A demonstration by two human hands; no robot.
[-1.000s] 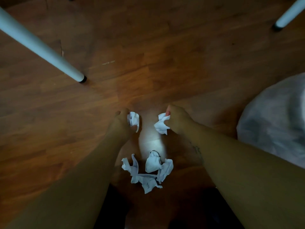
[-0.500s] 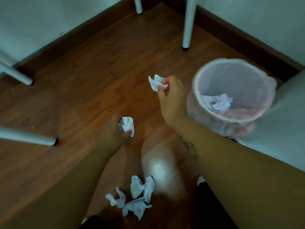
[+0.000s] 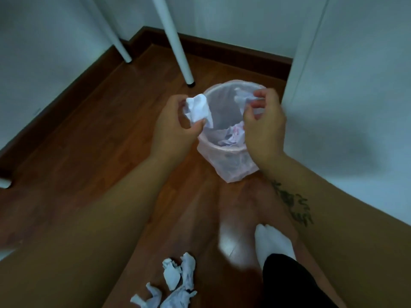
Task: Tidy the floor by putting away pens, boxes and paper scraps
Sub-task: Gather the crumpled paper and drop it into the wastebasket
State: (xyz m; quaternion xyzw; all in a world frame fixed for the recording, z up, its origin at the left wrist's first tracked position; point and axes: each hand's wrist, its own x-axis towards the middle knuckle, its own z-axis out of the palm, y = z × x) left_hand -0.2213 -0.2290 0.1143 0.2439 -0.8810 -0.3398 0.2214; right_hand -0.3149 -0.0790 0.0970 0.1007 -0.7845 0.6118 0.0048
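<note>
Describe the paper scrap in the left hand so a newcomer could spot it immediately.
Find the pink-lined waste bin near the wall corner. Just over its left rim, the left hand pinches a crumpled white scrap. Unlike the right hand's blurred scrap, it looks larger and sharper.

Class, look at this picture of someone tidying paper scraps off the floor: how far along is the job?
Done: some crumpled paper already lies in the lined bin. In hand: the left hand and right hand each hold a scrap at the bin's mouth, not yet dropped. Left: a cluster of scraps on the wooden floor. No pens or boxes are in view.
</note>
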